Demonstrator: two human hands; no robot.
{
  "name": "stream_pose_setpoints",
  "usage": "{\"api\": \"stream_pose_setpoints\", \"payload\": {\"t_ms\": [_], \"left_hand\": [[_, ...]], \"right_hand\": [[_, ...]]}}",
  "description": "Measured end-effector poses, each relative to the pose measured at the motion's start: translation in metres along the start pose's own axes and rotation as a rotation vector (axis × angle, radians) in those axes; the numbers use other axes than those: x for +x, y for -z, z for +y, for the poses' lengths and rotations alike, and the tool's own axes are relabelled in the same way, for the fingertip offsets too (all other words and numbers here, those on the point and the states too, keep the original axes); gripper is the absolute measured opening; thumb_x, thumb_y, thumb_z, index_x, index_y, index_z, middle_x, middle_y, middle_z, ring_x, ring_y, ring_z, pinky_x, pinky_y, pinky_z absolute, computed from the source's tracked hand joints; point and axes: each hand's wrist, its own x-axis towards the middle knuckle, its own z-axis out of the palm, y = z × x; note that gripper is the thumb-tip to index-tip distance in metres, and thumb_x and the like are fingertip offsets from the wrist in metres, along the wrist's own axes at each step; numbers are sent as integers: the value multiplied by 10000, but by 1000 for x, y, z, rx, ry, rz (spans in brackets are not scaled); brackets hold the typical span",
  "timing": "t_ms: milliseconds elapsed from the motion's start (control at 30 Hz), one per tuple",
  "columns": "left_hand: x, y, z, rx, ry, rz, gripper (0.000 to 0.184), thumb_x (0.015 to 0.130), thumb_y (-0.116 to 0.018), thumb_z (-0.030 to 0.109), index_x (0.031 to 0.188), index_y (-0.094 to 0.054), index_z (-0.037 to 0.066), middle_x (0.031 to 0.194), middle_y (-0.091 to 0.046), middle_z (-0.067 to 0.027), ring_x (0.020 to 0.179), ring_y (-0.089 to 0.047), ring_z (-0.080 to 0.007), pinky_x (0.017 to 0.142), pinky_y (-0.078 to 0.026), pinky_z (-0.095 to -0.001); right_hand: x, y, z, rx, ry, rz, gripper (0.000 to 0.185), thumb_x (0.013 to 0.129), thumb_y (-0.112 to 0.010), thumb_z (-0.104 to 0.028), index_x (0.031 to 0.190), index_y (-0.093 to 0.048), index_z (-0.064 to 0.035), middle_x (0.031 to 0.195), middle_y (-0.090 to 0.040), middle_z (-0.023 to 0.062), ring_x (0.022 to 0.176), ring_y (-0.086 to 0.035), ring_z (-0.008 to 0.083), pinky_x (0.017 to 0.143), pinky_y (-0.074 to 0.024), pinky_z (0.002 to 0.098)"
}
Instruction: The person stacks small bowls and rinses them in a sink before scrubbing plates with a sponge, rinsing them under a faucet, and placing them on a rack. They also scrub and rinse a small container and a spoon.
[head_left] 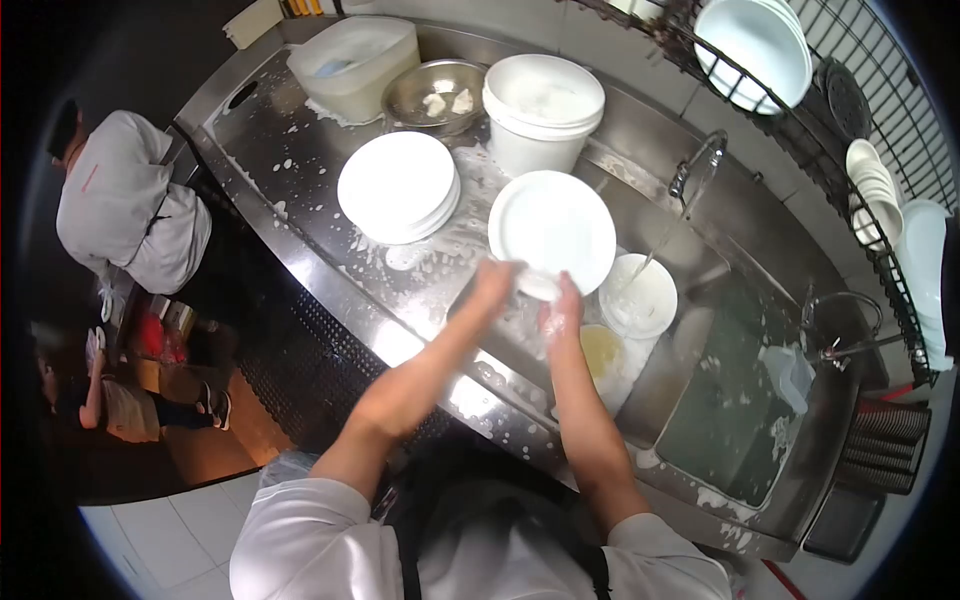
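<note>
Blur smears the left hand (490,288) and softens the right hand (564,312); the two are close together, clamped on a small white dish (540,285) between them. Which fingertips grip its rim cannot be made out. The dish and hands partly cover the near edge of a large round plate (553,225), at twelve o'clock; whether dish and plate touch is unclear.

From the hands, a stack of white plates (398,190) is at ten o'clock, only its top one fully exposed. A metal bowl (435,85) at eleven holds pale lumps too small to identify. A white bucket (545,140) stands at twelve, behind the large plate. At three o'clock, water from the faucet (695,165) falls into a white bowl (638,296), blurring its contents. Murky water in the sink basin (720,400), at four, hides its floor; the translucent object (788,375) there is hard to name. A wire rack (905,95) toward two o'clock is cut off by the lens's dark border.
</note>
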Motion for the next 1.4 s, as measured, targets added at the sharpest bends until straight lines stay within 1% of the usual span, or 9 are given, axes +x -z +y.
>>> {"api": "stream_pose_setpoints", "payload": {"t_ms": [100, 333, 433, 533, 733, 833, 1100, 1233, 1400], "left_hand": [[17, 82, 85, -2, 294, -247, 484, 793, -608, 68, 1198, -450, -145, 1075, -605, -219, 995, -599, -329, 847, -496, -516], [-6, 79, 42, -883, 390, -37, 243, 872, -503, 136, 1055, -505, -22, 846, -611, -146, 643, -609, -273, 581, -545, -374], [-16, 126, 85, -563, 463, -244, 223, 878, -494, 132, 1049, -522, -8, 821, -612, -132, 656, -621, -257, 573, -540, -367], [-12, 139, 123, 332, -4, 82, 337, 859, -528, 240, 1063, -557, -27, 803, -638, -159, 679, -638, -297, 627, -530, -383], [123, 230, 115, 1723, -596, 469, 541, 893, -475, 355, 1354, -419, 76, 1450, -285, -206, 1319, -277, -404, 1039, -231, -583], [185, 194, 113, 1526, -692, 459, 546, 900, -473, 326, 1380, -369, 86, 1472, -249, -208, 1350, -241, -388, 1062, -216, -561], [52, 200, 121, 1398, -731, -288, 390, 853, -574, 119, 1232, -513, 49, 1218, -573, -153, 1114, -562, -296, 933, -451, -391], [84, 186, 182, -57, 10, -193, 369, 908, -475, 161, 1252, -471, 27, 1155, -595, -127, 1061, -594, -248, 854, -501, -352], [107, 91, 235, -630, -30, -534, 475, 919, -311, 258, 1278, -406, -38, 1285, -479, -234, 1156, -505, -394, 912, -443, -533]], "right_hand": [[16, -7, -2, 115, 0, -422, 389, 877, -582, -201, 1164, -519, 54, 1079, -607, 145, 871, -628, 244, 712, -532, 386], [-57, -178, -5, -792, -20, 26, 390, 895, -516, -243, 1097, -543, 89, 981, -623, 210, 791, -648, 316, 626, -527, 410], [1, -202, 55, -992, 314, -165, 390, 902, -485, -281, 1074, -539, 65, 885, -622, 193, 691, -632, 298, 549, -512, 395], [22, -199, 71, -749, 6, -445, 384, 904, -483, -295, 1147, -454, 1, 875, -553, 122, 649, -597, 227, 560, -520, 351], [111, 0, 32, -350, 63, -58, 329, 878, -555, -278, 1129, -469, -81, 931, -509, 79, 778, -582, 234, 686, -527, 382], [235, 222, 24, -354, 138, 434, 333, 889, -494, -251, 1176, -503, -80, 1027, -579, 138, 893, -575, 254, 700, -528, 423], [224, 265, -42, -800, 199, 849, 349, 799, -655, -271, 988, -581, 12, 1011, -637, 134, 825, -628, 283, 667, -507, 390], [220, 260, -46, -658, 159, 734, 270, 770, -677, -185, 914, -563, 14, 882, -609, 123, 707, -609, 248, 519, -477, 341], [214, 282, -36, -375, 138, 546, 213, 755, -666, -85, 902, -560, 28, 845, -598, 126, 638, -603, 232, 442, -489, 308]]}}
